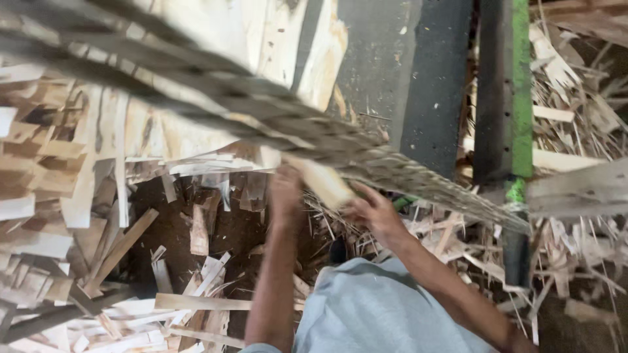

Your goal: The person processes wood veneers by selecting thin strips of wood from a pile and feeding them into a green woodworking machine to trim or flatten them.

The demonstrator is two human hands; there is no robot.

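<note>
Far left of frame: offcuts [46,163] stacked and scattered, pale, mostly flat strips. Lower left: more strips [196,302] over dark ground [170,229].

Centre: left hand [285,186] raised, fingers hidden against a pale wood piece [325,182]; whether curled or just touching, cannot tell. Piece lies at mid-frame, slanting down to the right, between both hands. Right hand [373,210] just right of it, fingers partly spread, thumb toward the piece; grip not clear.

Judged: best held firm at both ends, wrists low, fingers kept off the splintered edges.

Across upper frame, left to right: blurred grey band [261,108], very close to the lens, hiding part of the view.

Upper right: dark machine bed [435,78] and green rail [520,85]. Far right: splinters [575,242] heaped, crowding the space beside the right forearm.
</note>
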